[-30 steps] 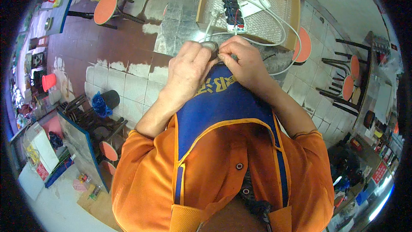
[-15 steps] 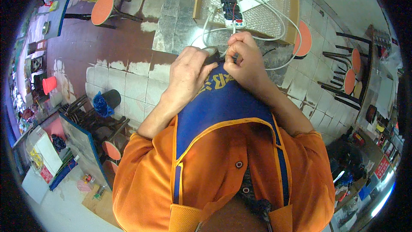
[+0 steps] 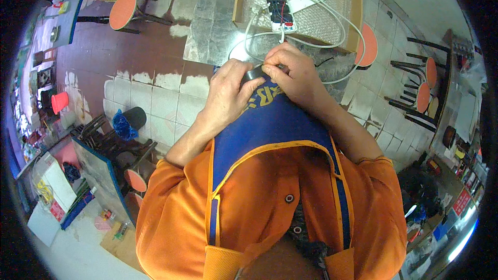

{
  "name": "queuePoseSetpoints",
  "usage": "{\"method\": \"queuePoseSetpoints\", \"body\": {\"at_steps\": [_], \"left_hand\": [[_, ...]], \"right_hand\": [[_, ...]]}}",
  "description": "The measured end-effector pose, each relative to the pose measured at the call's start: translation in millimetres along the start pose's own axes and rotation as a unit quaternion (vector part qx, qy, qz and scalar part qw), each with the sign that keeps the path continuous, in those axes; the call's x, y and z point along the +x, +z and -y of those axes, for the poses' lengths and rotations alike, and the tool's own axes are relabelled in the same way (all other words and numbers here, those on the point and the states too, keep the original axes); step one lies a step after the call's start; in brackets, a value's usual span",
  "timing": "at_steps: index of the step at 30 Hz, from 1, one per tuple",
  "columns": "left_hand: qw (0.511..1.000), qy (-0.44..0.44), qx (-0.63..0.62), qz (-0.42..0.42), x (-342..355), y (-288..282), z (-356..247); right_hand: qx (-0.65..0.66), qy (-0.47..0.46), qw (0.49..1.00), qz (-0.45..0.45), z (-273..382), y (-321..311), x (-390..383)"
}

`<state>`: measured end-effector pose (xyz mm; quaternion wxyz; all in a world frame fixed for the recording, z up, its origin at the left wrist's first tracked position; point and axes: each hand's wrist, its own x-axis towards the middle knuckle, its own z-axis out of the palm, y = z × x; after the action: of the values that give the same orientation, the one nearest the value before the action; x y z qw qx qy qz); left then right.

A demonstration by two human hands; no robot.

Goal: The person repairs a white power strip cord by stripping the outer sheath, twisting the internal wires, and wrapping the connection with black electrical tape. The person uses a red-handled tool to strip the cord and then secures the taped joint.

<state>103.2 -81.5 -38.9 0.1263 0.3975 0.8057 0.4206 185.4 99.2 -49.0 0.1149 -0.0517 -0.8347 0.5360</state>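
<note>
My left hand (image 3: pixel 226 89) is closed around a roll of black tape (image 3: pixel 252 74), which shows between the thumb and fingers. My right hand (image 3: pixel 296 75) touches the roll's right side, thumb and forefinger pinched together. What that pinch holds is too small to make out. Just beyond my fingers, an opened white power strip (image 3: pixel 279 10) exposes its black inner parts, with thin red and dark wires and a red switch at its near end. A white cable (image 3: pixel 282 32) leaves that end toward my right hand. Beside the strip lies a long white cover (image 3: pixel 306 1).
The strip lies in a cardboard box (image 3: pixel 237 8) lined with bubble wrap (image 3: pixel 321 26), on a grey marbled table (image 3: pixel 207 31). Loops of white cable hang over the box's right side. Orange-topped stools (image 3: pixel 123 11) stand left and right. A dark bucket (image 3: pixel 136 118) stands at left.
My right hand has moved left and slightly down, closing up against the tape roll. My left hand has turned a little with the roll. The power strip and box stay put.
</note>
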Motion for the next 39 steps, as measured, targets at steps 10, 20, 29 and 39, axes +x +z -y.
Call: {"method": "queuePoseSetpoints", "body": {"at_steps": [10, 20, 29, 39], "left_hand": [[0.999, 0.010, 0.037, 0.022, -5, 10, 9], [0.995, 0.052, 0.079, 0.035, 4, 4, 5], [0.994, 0.071, 0.075, 0.033, 4, 6, 7], [0.997, 0.038, 0.061, 0.008, 5, 8, 10]], "right_hand": [[0.104, 0.112, 0.987, 0.040, -31, 17, -13], [0.047, 0.046, 0.997, 0.033, -22, 8, -5], [0.042, 0.001, 0.999, -0.011, -32, 20, -7], [0.046, 0.039, 0.998, -0.003, -23, 6, -10]]}}
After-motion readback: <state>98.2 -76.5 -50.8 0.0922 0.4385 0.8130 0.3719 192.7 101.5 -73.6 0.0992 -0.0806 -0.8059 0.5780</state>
